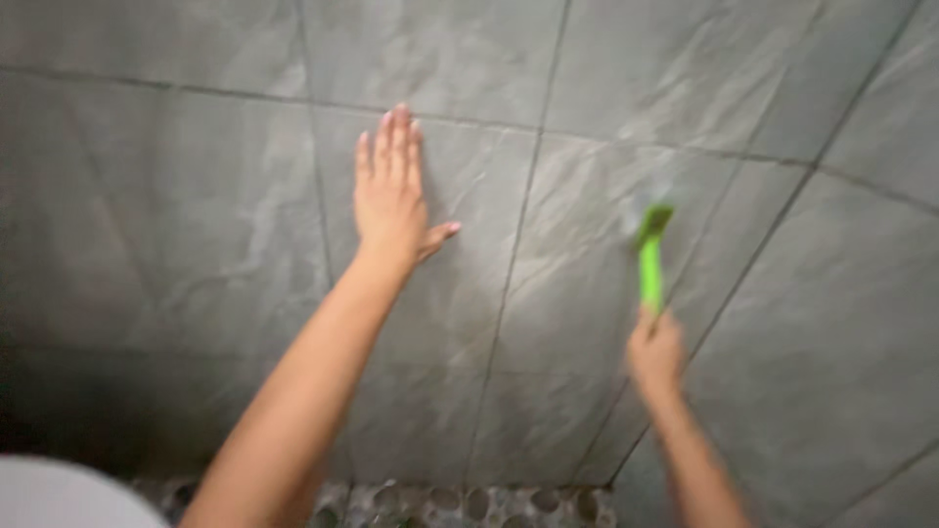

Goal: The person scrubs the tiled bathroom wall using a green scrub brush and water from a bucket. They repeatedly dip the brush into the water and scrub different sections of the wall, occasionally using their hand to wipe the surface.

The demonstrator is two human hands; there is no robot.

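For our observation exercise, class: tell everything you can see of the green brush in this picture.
The brush is bright green, plastic by its look, with a straight slim handle and a head at the top end, blurred, where something pale shows. It stands nearly upright, head up, against the grey tiled wall, close to a dark grout line. The right hand grips the handle's lower end, fingers closed around it. Blur hides any finer detail.

One head cam only, looks fwd and slightly down at tiled wall [587, 88], close, arm's reach; pebble floor [469, 504] at 6 o'clock.
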